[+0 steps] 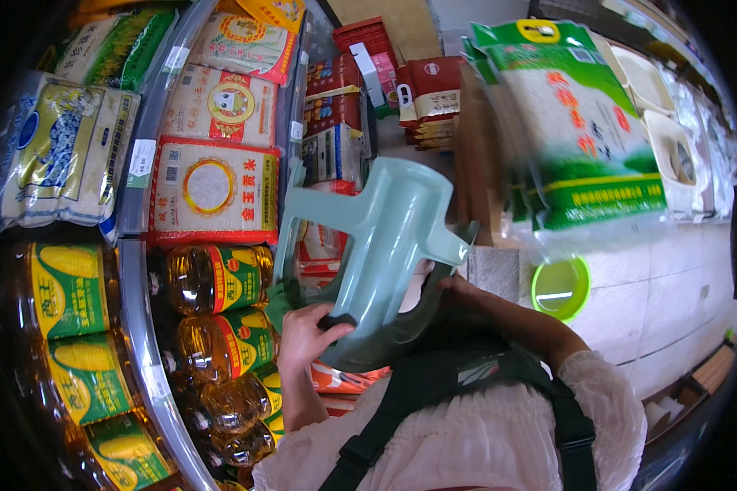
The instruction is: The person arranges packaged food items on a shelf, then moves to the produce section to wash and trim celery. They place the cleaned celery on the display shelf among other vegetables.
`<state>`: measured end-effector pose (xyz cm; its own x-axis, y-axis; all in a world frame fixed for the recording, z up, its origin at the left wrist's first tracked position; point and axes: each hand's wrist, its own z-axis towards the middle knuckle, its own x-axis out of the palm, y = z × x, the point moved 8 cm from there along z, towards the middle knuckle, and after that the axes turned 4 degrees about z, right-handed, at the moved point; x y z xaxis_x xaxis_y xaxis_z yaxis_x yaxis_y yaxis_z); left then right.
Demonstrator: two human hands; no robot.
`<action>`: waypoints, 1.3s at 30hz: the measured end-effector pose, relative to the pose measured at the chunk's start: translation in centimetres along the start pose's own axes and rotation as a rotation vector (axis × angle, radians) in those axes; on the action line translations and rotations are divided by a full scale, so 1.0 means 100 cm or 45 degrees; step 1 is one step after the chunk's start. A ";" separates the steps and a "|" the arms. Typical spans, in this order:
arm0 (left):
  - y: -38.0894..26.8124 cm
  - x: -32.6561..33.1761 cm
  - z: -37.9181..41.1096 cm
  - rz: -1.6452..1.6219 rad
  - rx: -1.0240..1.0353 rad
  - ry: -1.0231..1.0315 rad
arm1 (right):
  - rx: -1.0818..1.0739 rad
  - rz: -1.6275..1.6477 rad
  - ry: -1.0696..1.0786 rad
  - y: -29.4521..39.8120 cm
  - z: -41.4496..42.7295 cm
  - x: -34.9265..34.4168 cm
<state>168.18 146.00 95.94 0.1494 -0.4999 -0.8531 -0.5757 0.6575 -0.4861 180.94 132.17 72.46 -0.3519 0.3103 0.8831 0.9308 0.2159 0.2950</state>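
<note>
A pale green plastic stool or step, curved in the middle and with legs at its corners, is tilted in front of my body. At its lower left edge, my left hand grips it, the thumb lying over the plastic. My right hand is at the far side of the same piece, partly hidden behind its leg; its fingers cannot be made out. Corn oil bottles lie in stacks just left of my left hand. Above them, bags of rice rest on the shelf.
Shelf edges with price tags run along the left. More rice packs stand high at the right, beside cardboard. A bright green basin holding liquid is on the tiled floor. Dark red packages are stacked ahead.
</note>
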 end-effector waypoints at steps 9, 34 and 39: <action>0.031 -0.073 0.086 -0.223 0.049 -0.183 | -0.131 -0.429 -0.525 0.103 0.059 0.002; 0.088 -0.039 0.359 -1.839 0.037 0.163 | -1.750 -1.680 -1.120 0.296 0.008 0.121; 0.103 -0.003 0.479 -1.987 -0.045 0.453 | -0.935 -1.536 -0.896 0.257 0.039 0.077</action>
<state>200.69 179.92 82.08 0.3988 -0.7417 0.5393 -0.0643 -0.6093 -0.7903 201.75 143.73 85.44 -0.6708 0.6904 -0.2709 -0.1506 0.2309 0.9613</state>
